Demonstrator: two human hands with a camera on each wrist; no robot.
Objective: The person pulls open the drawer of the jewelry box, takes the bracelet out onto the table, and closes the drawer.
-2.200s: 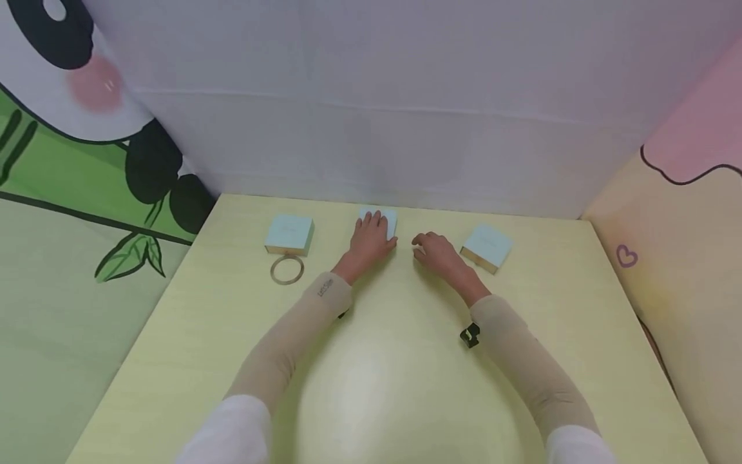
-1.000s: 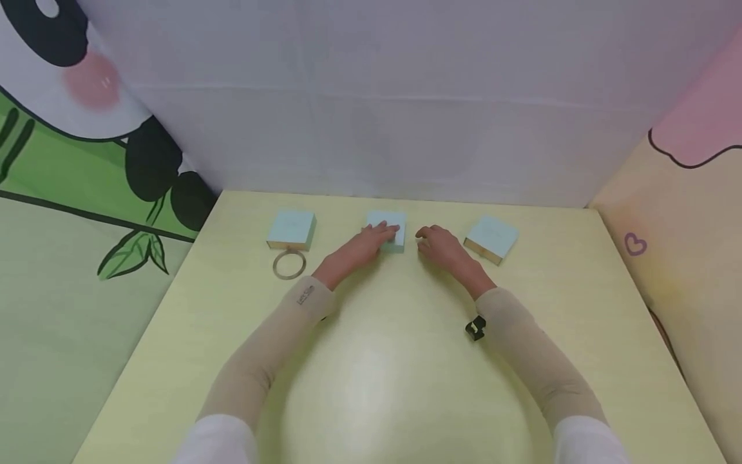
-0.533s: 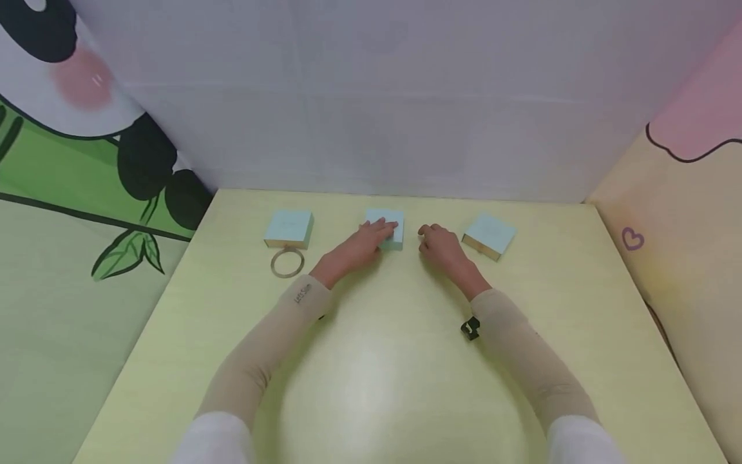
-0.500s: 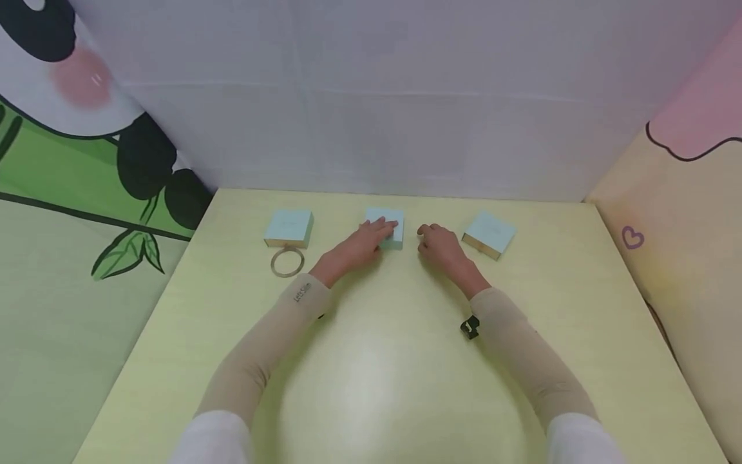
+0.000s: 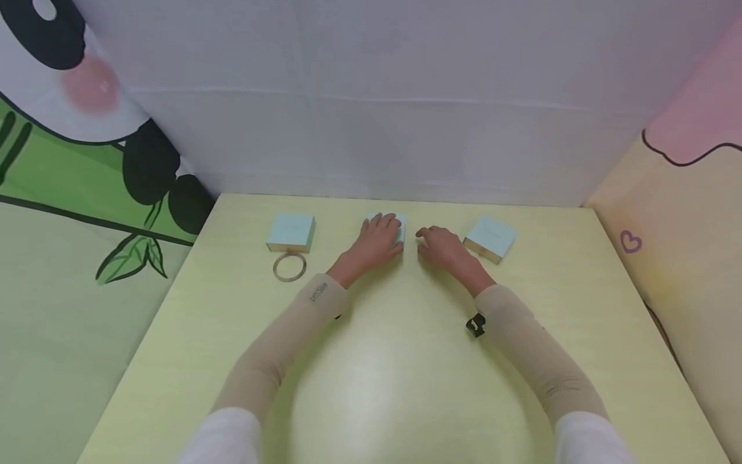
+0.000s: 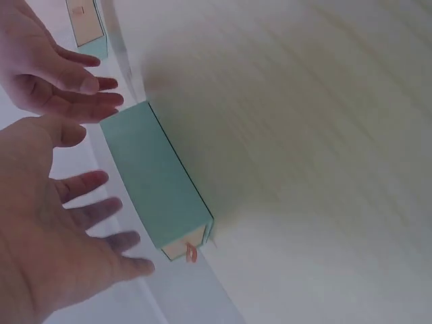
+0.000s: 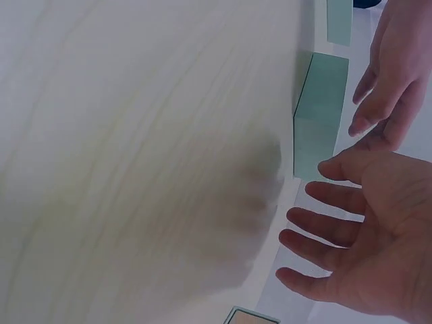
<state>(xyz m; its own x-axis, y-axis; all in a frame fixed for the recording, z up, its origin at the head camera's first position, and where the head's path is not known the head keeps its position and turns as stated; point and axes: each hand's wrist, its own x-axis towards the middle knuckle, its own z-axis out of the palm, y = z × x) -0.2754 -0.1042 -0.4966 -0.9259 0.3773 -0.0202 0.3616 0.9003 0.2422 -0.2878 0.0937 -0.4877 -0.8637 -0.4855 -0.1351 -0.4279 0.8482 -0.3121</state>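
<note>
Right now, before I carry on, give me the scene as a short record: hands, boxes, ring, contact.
Left hand: over the middle box in the head view, fingers spread
Right hand: beside the middle box, toward the right box, holding nothing
Left box: flat on the table
Right box: flat on the table, turned at an angle
Ring: on the table, just in front of the left box
Contact: cannot tell whether the left hand touches the middle box

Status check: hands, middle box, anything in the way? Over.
Left hand above middle box, contact unclear. Right hand empty. Middle box on table. Ring by left box, no obstruction seen.
</note>
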